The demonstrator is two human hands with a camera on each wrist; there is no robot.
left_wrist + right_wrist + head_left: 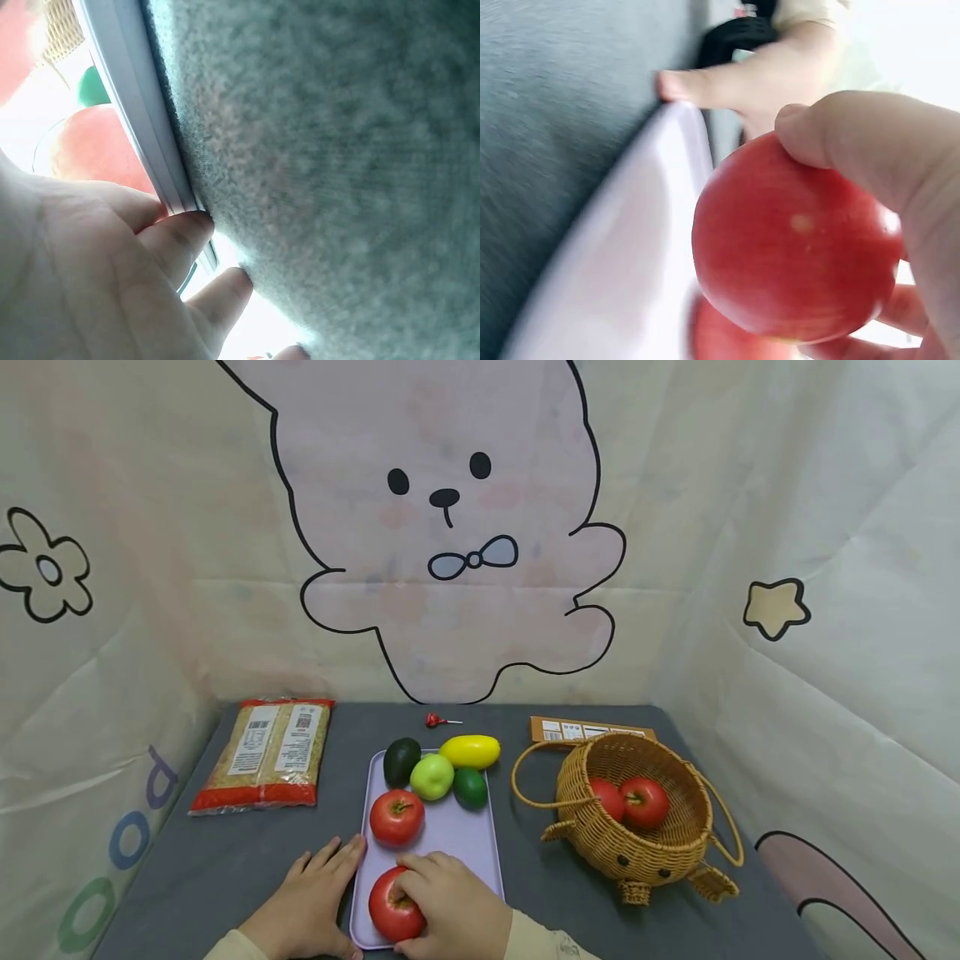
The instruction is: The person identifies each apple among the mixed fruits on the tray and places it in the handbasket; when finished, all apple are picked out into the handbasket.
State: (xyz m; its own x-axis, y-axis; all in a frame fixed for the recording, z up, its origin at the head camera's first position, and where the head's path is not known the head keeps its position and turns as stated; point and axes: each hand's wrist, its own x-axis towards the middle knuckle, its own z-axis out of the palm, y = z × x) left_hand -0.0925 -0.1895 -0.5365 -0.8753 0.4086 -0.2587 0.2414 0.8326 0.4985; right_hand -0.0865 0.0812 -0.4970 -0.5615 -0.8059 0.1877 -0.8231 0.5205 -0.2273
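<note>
Right hand (463, 900) grips a tomato (390, 910), left hand (311, 900) touching the lilac tray (457, 837).

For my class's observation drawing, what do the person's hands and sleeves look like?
The left hand and right hand are bare, with no gloves. The left sleeve is pale cream; the right sleeve matches and shows a small greyish marking.

Head view was softly lit. In left wrist view, lilac rectangular plastic tray (133, 97) was edged by blown-out glare; in right, tray was blurred, glossy round red fruit (795, 240) flecked with highlights.
</note>
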